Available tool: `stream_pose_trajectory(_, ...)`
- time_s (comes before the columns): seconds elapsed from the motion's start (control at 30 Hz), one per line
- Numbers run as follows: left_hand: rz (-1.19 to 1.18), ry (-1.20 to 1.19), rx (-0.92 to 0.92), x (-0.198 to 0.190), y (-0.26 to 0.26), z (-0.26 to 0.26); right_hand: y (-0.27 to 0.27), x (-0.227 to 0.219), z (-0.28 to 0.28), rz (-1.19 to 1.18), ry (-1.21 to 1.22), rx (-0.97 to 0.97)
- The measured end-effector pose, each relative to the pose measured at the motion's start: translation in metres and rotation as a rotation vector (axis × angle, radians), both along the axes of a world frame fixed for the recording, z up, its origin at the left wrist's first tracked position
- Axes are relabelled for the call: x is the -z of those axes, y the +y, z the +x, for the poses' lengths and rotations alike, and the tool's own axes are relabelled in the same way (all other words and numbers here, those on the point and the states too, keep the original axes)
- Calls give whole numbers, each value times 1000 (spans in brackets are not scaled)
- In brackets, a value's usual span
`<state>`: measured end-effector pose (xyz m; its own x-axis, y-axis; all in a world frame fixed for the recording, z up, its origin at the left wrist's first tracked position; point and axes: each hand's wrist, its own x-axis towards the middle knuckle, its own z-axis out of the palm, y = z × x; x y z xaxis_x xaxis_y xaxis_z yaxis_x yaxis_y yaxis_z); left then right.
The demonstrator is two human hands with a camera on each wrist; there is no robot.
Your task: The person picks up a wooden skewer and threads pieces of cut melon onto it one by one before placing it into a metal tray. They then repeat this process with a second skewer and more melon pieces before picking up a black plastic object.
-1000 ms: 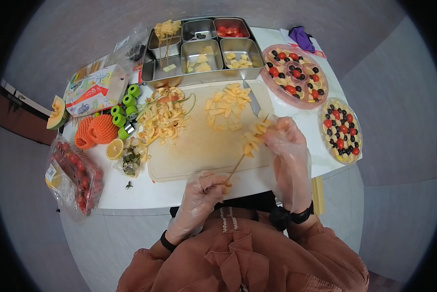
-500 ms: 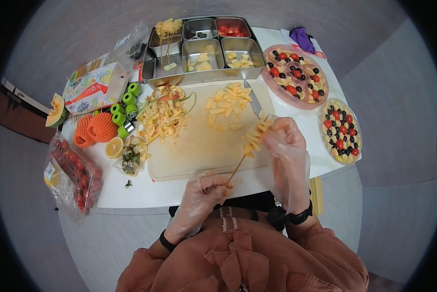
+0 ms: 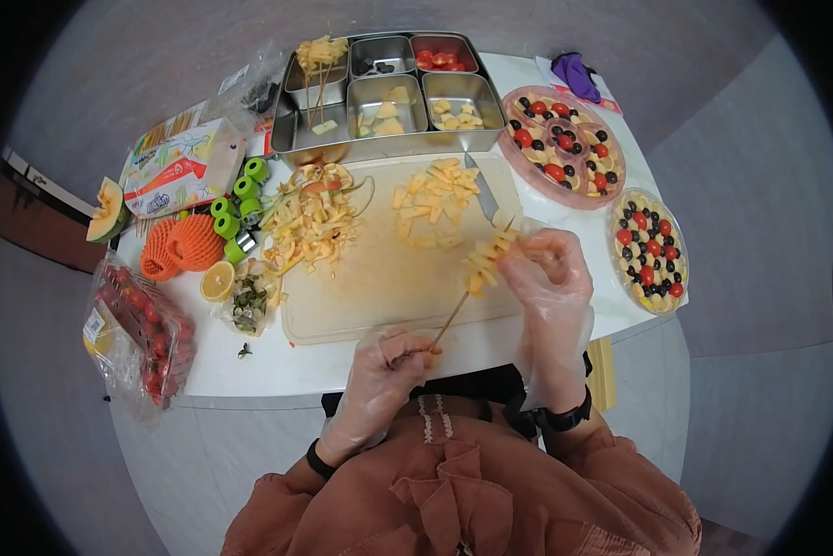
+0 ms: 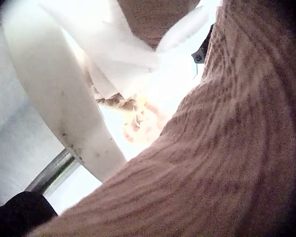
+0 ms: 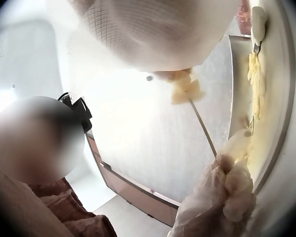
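Observation:
Over the near edge of the cutting board (image 3: pixel 342 310), a fruit skewer (image 3: pixel 483 264) slants up to the right, pale yellow fruit pieces threaded near its pointed tip. My gloved left hand (image 3: pixel 388 371) grips the bare lower stick, seen also in the right wrist view as a gloved hand (image 5: pixel 217 197). My gloved right hand (image 3: pixel 553 278) is at the upper fruit, thumb and fingers curled and pinching at its edge; the stick's tip shows beyond them. Cut fruit pieces (image 3: pixel 435 199) and a knife (image 3: pixel 481 185) lie on the board. The left wrist view is mostly sleeve and glare.
Fruit peelings (image 3: pixel 314 222) heap at the board's left. Behind stands a steel tray (image 3: pixel 388 148) with fruit containers and finished skewers. Two fruit platters (image 3: pixel 565 190) (image 3: pixel 651 250) sit at the right. Bagged tomatoes (image 3: pixel 147 334), orange foam nets (image 3: pixel 189 246) and a half lemon (image 3: pixel 218 282) line the left.
My right hand has shifted slightly right and down along the skewer's fruit, its fingers now rounded into a ring shape. The left hand keeps its grip on the stick, nearly still.

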<state>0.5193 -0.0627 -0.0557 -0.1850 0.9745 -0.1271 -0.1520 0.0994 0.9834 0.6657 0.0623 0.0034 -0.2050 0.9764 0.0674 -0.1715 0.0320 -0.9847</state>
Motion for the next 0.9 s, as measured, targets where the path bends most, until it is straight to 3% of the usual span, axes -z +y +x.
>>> stream_pose_trajectory(0.37, 18, 96, -53, 6, -1, 4, -5, 13, 0, 252, -147, 149)
stream_pose_trajectory(0.6, 9, 62, -71, 5, -1, 5, -6, 18, -2, 386, -155, 140)
stream_pose_trajectory(0.67, 14, 62, -69, 5, -2, 5, -3, 24, -1, 594, -240, 151)
stream_pose_trajectory(0.9, 24, 40, -62, 8, -3, 4, -2, 21, 1, 687, -345, 181)
